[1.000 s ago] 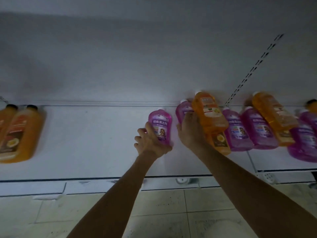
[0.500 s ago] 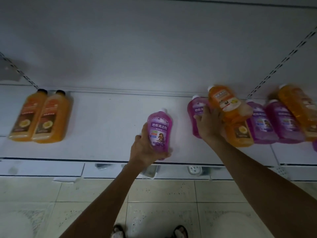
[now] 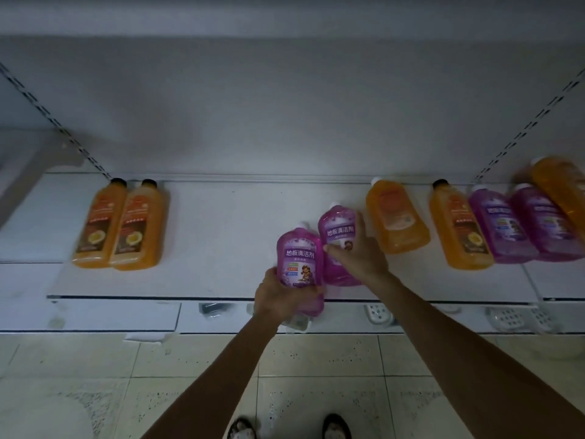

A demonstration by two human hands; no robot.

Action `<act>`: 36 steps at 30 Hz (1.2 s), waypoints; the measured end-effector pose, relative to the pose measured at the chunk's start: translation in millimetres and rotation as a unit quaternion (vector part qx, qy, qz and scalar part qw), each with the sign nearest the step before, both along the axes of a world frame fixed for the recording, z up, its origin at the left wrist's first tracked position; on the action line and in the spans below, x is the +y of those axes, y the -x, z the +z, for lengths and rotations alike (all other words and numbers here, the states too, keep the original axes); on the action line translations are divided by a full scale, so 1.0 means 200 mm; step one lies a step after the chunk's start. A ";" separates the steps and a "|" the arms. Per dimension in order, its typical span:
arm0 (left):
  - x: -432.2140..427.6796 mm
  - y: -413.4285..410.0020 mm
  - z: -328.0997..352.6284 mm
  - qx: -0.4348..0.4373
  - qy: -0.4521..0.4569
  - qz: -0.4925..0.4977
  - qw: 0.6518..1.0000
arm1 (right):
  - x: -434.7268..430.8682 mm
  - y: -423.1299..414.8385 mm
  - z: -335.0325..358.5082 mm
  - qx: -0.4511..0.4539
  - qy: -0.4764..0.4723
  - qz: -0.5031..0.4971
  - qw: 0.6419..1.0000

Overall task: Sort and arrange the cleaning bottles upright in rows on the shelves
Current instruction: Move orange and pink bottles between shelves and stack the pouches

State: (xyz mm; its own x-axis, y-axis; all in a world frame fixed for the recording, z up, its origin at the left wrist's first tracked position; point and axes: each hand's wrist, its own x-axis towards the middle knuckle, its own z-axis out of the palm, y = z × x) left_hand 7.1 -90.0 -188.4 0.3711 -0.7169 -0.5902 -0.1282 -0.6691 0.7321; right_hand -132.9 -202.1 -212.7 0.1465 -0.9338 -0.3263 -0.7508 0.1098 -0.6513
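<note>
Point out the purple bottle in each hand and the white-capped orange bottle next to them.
left purple bottle [image 3: 299,259]: head view, on its label.
right purple bottle [image 3: 340,231]: head view, on its label text.
orange bottle [image 3: 397,217]: head view, middle of its body.

A single wide-angle view is taken from the person's head. The shelf [image 3: 218,217] is faced squarely and viewed steeply downward from close by; the tiled floor [image 3: 316,359] and the feet [image 3: 240,429] are included along the lower edge.
</note>
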 end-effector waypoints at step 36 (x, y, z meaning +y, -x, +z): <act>0.97 -1.20 2.09 -0.215 0.462 0.305 0.804 | 0.64 -1.38 2.26 -0.368 0.283 0.344 0.816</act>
